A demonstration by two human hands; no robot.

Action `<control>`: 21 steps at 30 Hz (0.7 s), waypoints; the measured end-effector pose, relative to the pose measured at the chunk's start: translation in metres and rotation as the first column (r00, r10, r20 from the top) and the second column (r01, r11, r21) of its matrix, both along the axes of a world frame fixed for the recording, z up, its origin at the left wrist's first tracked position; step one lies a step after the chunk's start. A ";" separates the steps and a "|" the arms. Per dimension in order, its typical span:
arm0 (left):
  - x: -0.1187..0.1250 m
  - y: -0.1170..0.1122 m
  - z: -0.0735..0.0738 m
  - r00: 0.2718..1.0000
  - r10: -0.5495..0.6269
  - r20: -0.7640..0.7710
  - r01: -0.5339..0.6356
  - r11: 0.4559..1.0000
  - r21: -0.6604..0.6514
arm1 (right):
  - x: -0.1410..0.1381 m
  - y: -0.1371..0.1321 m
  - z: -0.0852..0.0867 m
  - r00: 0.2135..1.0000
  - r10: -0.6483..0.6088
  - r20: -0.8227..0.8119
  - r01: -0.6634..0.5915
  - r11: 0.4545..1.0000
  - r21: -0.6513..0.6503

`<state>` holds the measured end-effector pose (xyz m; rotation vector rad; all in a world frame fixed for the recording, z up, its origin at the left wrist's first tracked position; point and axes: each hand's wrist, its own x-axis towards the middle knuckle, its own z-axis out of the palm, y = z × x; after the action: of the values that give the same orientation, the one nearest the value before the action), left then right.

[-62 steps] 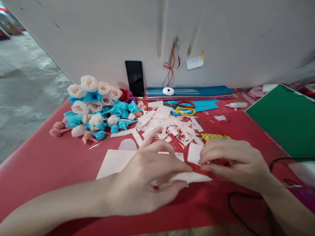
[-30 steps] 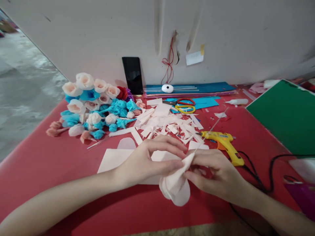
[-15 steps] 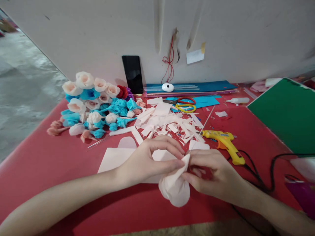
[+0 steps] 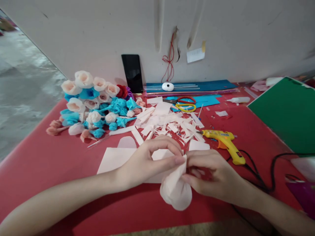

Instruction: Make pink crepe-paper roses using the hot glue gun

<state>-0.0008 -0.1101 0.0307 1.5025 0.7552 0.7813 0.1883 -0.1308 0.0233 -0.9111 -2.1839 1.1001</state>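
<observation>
Between both hands hangs a pale pink paper flower [image 4: 176, 190], its rounded petals pointing down toward me and its narrow base up. My left hand [image 4: 154, 160] pinches that base between thumb and fingertips. My right hand [image 4: 211, 172] grips the flower's other side, thumb on the paper and fingers curled behind it. A thin stem wire [image 4: 200, 111] slants up and away from the base, partly hidden behind the fingers. Under my left hand lie pale paper sheets [image 4: 114, 160] on the red tabletop [image 4: 98, 209].
Paper scraps [image 4: 169, 123] lie beyond my hands, with scissors [image 4: 185, 106] behind. A yellow glue gun [image 4: 226, 142] rests at right, its black cord [image 4: 272, 167] trailing. Finished paper flowers [image 4: 83, 105] are heaped left. A phone [image 4: 133, 73] leans on the wall; a green board [image 4: 285, 114] stands right.
The flower has turned slightly and its petals sit a little lower and to the right. The stem wire has swung to a steeper angle. Both hands keep nearly the same place.
</observation>
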 end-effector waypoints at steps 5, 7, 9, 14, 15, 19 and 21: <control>0.001 0.001 0.000 0.999 -0.034 0.036 0.034 0.999 -0.021 | 0.001 0.001 -0.004 1.000 0.013 -0.012 -0.013 1.000 -0.021; 0.002 0.001 -0.001 0.998 -0.039 0.043 0.042 0.997 -0.070 | 0.000 0.001 -0.005 0.999 0.024 -0.048 -0.025 0.999 -0.034; 0.003 0.000 -0.001 0.999 -0.022 0.050 0.027 0.994 -0.110 | 0.000 0.001 -0.007 0.998 0.031 -0.055 -0.034 0.998 -0.051; 0.004 0.000 -0.004 0.997 -0.007 0.079 0.015 0.994 -0.110 | 0.001 0.001 -0.007 1.000 0.000 -0.013 0.000 1.000 -0.018; 0.004 0.000 -0.004 0.997 -0.012 0.079 0.020 0.994 -0.107 | 0.001 0.001 -0.007 1.000 -0.004 -0.002 0.004 1.000 -0.007; 0.003 -0.002 -0.006 0.997 -0.020 0.072 0.029 0.993 -0.116 | 0.001 0.001 -0.006 1.000 -0.008 0.012 0.008 1.000 -0.010; 0.003 -0.003 -0.008 0.995 -0.026 0.095 0.036 0.994 -0.107 | 0.001 0.001 -0.004 1.000 -0.025 0.006 0.025 1.000 -0.001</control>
<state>0.0021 -0.1126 0.0226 1.3681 0.6916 0.7699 0.1895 -0.1296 0.0189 -0.9408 -2.1714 1.0879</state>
